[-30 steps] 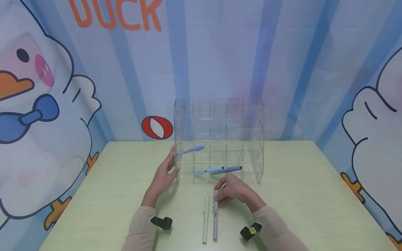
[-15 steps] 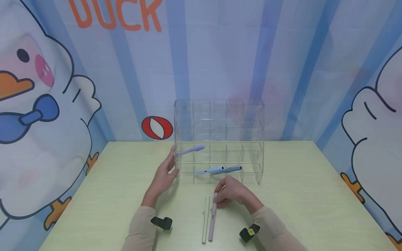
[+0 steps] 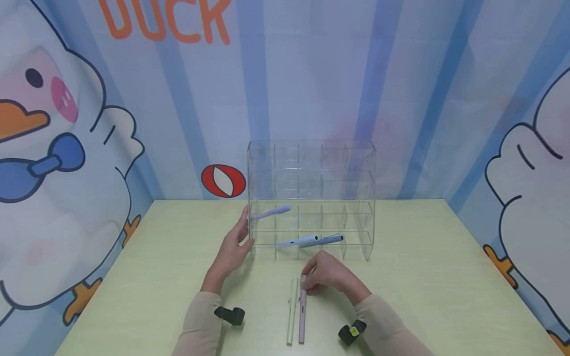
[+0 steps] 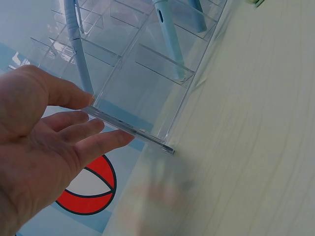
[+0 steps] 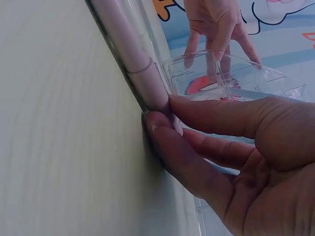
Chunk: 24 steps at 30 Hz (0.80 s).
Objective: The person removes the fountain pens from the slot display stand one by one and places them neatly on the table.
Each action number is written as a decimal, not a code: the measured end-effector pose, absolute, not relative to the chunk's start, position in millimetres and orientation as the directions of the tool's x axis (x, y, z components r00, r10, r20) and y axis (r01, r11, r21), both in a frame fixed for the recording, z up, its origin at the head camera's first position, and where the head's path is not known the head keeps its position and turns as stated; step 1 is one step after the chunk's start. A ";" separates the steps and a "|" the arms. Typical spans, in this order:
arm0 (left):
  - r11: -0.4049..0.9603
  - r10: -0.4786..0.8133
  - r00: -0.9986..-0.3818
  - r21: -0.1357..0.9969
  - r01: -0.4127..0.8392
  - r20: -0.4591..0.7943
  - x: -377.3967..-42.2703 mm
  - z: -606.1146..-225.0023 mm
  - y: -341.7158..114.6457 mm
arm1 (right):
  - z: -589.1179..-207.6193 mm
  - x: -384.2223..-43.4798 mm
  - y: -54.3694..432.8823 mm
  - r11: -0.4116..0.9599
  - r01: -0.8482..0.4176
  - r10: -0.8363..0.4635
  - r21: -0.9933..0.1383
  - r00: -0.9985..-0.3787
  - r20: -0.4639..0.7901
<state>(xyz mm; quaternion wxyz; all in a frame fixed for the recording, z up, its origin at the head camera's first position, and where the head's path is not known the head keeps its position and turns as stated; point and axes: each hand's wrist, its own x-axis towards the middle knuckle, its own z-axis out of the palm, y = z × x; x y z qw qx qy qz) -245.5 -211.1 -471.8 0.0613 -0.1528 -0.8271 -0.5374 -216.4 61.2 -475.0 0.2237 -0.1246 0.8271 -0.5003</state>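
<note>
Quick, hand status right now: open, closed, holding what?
Left hand: closed, thumb and fingers gripping the side of the clear rack.
Right hand: closed, pinching one end of the mauve pen.

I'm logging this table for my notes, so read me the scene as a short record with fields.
Left hand: grips the clear rack at its left side
Right hand: pinches one end of the mauve pen
Beside mauve pen: pale green pen, on the table
Rack, second row from bottom: lilac pen
Rack, bottom row: light blue pen, dark blue pen
</note>
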 end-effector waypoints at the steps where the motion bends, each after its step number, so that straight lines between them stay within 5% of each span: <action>1: 0.375 0.186 -0.946 0.871 0.317 0.264 -245.3 -471.9 -211.1 | -474.5 -215.9 60.8 0.472 0.016 -0.430 -0.881 -0.869 -0.246; 24: 0.366 0.196 -0.944 0.874 0.320 0.264 -244.8 -471.1 -212.2 | -481.0 -217.4 55.2 0.517 -0.018 -0.418 -0.856 -0.878 -0.233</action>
